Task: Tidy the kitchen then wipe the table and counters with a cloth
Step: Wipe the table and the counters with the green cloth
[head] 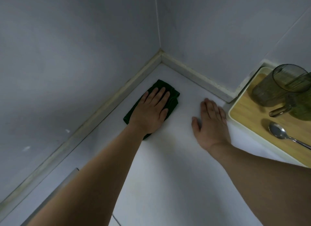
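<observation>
Your left hand [152,110] presses flat on soft, limp green cloth [170,97], 11 o'clock | right hand [211,123] flat on counter [168,175], holding nothing | cloth probably damp; keep palm centred.

A white counter [168,166] fills the lower frame, bearing a green cloth [171,97] at centre and a tray [249,141] at right.

The left hand [152,111] presses a dark green cloth [171,97] flat near the counter's [168,175] back corner; the right hand [211,124] rests flat (fingers straight) beside a tray [244,113].
</observation>
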Demonstrator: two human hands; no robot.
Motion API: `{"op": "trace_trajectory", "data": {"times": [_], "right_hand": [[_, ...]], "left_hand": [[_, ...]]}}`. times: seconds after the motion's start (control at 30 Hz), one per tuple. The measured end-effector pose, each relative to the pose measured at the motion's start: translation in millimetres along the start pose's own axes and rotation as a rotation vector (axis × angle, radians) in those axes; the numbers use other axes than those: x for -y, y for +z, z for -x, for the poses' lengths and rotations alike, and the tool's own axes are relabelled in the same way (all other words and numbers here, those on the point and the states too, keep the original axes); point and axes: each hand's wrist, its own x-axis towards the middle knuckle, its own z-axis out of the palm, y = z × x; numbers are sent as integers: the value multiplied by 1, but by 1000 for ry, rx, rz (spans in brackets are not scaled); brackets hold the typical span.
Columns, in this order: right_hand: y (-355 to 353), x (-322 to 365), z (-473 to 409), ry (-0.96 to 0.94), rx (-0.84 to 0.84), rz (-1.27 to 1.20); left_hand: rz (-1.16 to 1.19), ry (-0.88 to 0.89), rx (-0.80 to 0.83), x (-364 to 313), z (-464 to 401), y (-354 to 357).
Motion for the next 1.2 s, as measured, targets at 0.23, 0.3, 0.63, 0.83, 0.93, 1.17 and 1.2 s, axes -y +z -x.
{"op": "trace_trajectory", "data": {"times": [0.23, 0.3, 0.63, 0.83, 0.93, 1.17, 1.2], "right_hand": [[-4, 7, 7, 20, -2, 6], [-7, 14, 19, 57, -34, -4], [11, 48, 126, 161, -14, -51], [18, 49, 125, 177, -36, -24], [18, 49, 125, 174, -41, -23], [17, 51, 127, 176, -36, -17], [17, 51, 127, 179, -34, -13]], "left_hand": [[52, -63, 67, 5, 80, 2], [37, -76, 78, 10, 99, 4], [32, -97, 90, 33, 186, 17], [57, -93, 20, 39, 189, 24], [60, -100, 4, 36, 190, 25], [81, -112, -23, 13, 201, 29], [80, -102, -25, 7, 204, 30]]}}
